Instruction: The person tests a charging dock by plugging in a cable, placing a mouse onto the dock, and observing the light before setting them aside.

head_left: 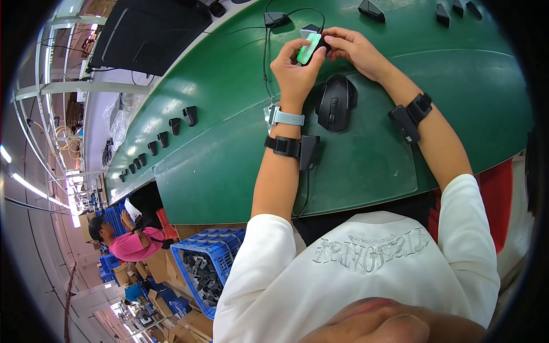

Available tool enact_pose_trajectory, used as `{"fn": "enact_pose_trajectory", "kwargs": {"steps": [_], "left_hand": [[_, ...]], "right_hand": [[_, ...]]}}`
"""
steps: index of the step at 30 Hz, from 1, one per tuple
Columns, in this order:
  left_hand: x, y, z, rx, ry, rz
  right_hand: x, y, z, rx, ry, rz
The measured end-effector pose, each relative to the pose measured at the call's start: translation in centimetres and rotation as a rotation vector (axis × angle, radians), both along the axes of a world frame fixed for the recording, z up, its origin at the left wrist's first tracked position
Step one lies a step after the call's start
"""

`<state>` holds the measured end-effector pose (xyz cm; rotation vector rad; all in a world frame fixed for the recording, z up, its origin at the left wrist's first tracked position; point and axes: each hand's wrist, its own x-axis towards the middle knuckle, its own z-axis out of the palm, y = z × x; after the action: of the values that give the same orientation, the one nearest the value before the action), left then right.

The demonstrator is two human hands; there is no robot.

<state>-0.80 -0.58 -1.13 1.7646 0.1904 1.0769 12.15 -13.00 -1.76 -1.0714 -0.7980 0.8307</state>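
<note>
Near the far side of the green table, both my hands meet at a small black device with a glowing green panel (309,49). My left hand (295,66) is closed on it, with fingers along the left and near edges of the lit face. My right hand (350,47) pinches its dark right side; the fingertips are partly hidden. A black cable (323,18) loops down to the far end of the device. Just nearer than my hands lies a black computer mouse (336,103), touched by neither.
The green tabletop (229,171) carries a row of small black wedge-shaped pieces (175,126) at left and more (372,10) at far right. A monitor (150,34) stands far left. A blue crate (209,263) of dark parts sits below; a person in pink (137,244) is beyond.
</note>
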Motion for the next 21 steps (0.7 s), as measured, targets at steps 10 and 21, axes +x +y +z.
{"fn": "enact_pose_trajectory", "kwargs": {"steps": [10,21], "left_hand": [[-0.02,0.18,-0.15,0.046,0.043,0.037],[-0.20,-0.07,0.18,0.048,0.049,0.036]], "right_hand": [[-0.03,-0.12,0.06,0.010,0.019,-0.006],[0.10,0.01,-0.05,0.008,0.006,-0.011]]}}
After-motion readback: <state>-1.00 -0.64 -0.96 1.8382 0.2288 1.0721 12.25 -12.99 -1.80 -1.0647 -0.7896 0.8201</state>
